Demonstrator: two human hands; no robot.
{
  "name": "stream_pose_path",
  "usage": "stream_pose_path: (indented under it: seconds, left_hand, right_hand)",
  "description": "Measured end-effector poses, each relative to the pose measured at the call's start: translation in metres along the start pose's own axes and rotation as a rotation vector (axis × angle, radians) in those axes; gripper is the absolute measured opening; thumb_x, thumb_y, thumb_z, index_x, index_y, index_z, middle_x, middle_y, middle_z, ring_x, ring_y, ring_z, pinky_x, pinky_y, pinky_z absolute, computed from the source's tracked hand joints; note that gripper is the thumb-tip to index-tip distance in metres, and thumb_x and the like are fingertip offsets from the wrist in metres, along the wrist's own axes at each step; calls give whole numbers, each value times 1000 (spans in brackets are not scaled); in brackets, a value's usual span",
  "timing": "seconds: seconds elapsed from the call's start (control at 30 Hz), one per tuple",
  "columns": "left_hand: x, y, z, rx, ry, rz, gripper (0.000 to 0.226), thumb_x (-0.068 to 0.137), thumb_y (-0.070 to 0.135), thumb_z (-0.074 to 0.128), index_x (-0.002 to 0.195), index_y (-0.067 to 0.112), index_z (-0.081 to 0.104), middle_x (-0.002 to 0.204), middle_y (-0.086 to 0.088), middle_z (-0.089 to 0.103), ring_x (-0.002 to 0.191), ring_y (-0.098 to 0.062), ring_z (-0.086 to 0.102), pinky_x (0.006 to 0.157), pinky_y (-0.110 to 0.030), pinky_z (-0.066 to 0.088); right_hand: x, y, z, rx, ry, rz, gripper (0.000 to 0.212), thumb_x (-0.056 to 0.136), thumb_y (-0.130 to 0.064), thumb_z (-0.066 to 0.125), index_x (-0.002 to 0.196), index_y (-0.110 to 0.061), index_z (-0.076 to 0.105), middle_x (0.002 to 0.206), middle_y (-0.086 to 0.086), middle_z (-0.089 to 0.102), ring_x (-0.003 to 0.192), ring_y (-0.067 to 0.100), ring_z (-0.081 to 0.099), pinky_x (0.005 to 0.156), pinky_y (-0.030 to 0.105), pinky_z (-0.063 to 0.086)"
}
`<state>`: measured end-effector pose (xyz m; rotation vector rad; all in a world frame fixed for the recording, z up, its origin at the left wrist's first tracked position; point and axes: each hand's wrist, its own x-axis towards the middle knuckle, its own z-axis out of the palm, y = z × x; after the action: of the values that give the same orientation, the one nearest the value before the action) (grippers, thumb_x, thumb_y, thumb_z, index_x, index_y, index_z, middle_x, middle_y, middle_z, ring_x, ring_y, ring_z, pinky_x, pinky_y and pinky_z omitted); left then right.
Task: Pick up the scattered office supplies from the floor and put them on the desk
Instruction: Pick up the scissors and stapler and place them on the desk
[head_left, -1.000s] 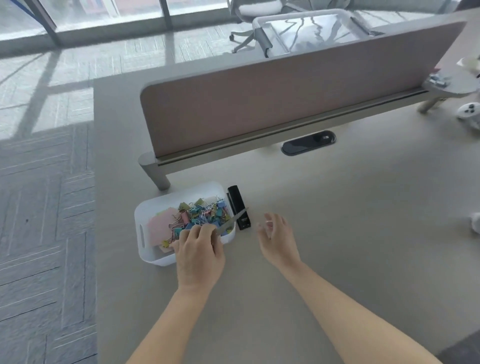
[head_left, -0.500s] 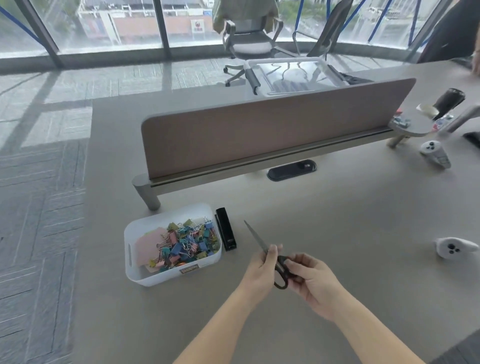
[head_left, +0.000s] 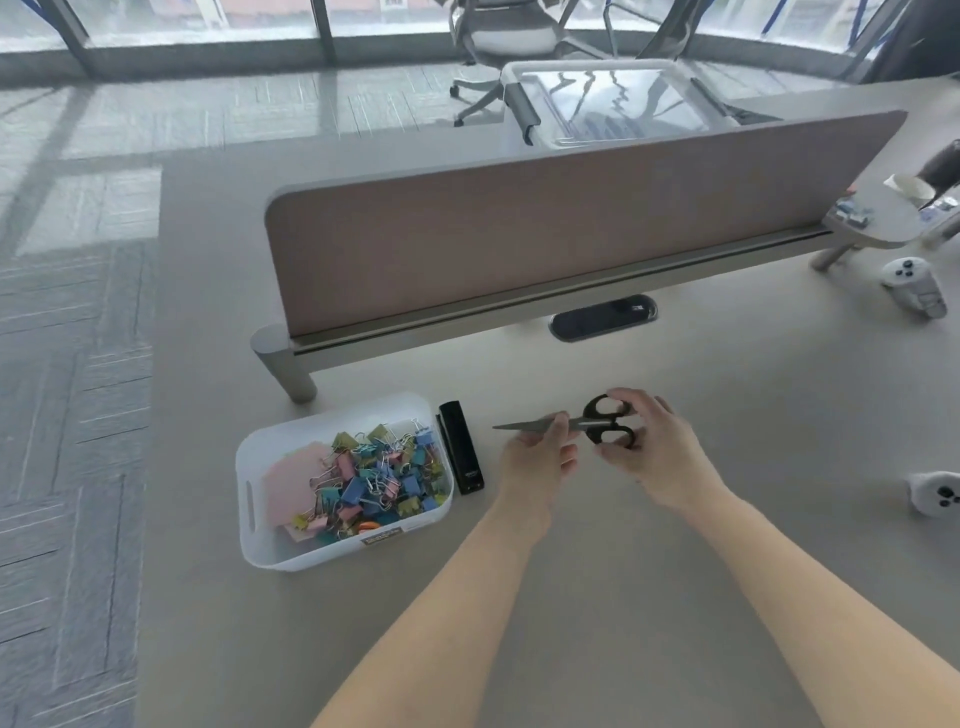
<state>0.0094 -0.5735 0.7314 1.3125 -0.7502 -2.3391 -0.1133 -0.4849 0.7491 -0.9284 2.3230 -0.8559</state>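
On the tabletop (head_left: 675, 519), a white bin (head_left: 332, 551) holds a heap of coloured binder clips (head_left: 379, 478) and pink paper (head_left: 296, 483). A black stapler (head_left: 461, 448) lies just beside its right wall. Both hands hold the scissors (head_left: 597, 423) above the tabletop: left hand (head_left: 537, 460) fingers pinch the blades, right hand (head_left: 652, 449) fingers curl around the black handles.

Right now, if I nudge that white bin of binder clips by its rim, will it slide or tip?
Probably slides: the white bin is low and wide on the smooth desk. The binder clips heaped inside likely add weight, and being loose, they may shift and rattle.
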Motion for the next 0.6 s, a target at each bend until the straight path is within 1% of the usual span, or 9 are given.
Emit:
stream_pose_path:
  seconds: [0.1,0.17,0.23,0.3,0.37,0.43,0.5,0.53,0.6]
  left_hand:
    - [14,4,3,18,17,25,16,97,20,61,87,13,71,77,-1,72,63,-10,56,66,-24,50]
    - [20,11,-1,-34,47,66,17,98,18,59,87,12,71,76,-2,70,60,-9,54,60,-21,48]
    - [28,14,-7,-54,72,91,16,98,18,58,91,11,71,78,-4,70,59,-8,54,59,-20,48]
    - [36,12,-12,20,81,114,17,98,23,58,98,11,71,84,-2,72,67,-10,60,67,-23,52]
    - [38,11,-17,333,92,153,31,97,34,56,118,14,66,103,1,73,91,-13,66,86,-30,54]
    - [38,2,-29,868,59,247,51,96,45,52,137,15,52,130,-1,61,121,-17,55,103,-35,44]
    - [38,-19,-44,1420,-42,346,73,94,54,48,151,13,29,154,-8,34,145,-27,24,119,-39,22]
    - [37,-29,-50,1630,-101,360,85,92,60,48,156,14,15,162,-12,14,150,-31,4,122,-42,8]
    - [38,-48,-57,1863,-175,339,103,85,68,51,157,19,-5,161,-13,-23,145,-37,-27,120,-50,-9]
  right_hand:
    - [16,3,-4,-143,-10,-124,46,77,-18,81,118,-25,63,109,-4,60,71,11,67,71,26,51]
    - [32,-4,-2,-152,-79,-91,35,80,-19,80,112,-23,66,105,-6,66,66,4,66,63,23,49]
    - [48,-8,6,-137,-158,-34,27,84,-16,75,109,-23,67,99,-3,71,65,7,66,58,21,44]
    - [63,-7,15,-200,-139,-79,25,85,-12,74,108,-20,70,95,1,73,73,14,67,62,18,44]
    - [80,-9,19,-210,-96,-98,23,84,-13,75,106,-17,72,88,1,73,74,15,67,67,20,46]
    - [101,-11,23,-202,-72,-100,21,83,-16,76,104,-17,74,82,0,73,74,21,68,71,26,49]
    - [125,-9,31,-227,-83,-118,19,81,-19,77,100,-19,75,74,-4,69,78,25,68,74,31,50]
    - [136,-9,36,-252,-106,-123,20,81,-20,76,101,-20,75,74,-5,67,80,25,66,74,31,49]
    - [156,-11,48,-318,-153,-142,23,83,-23,73,107,-25,73,80,-6,65,85,22,64,74,30,48]
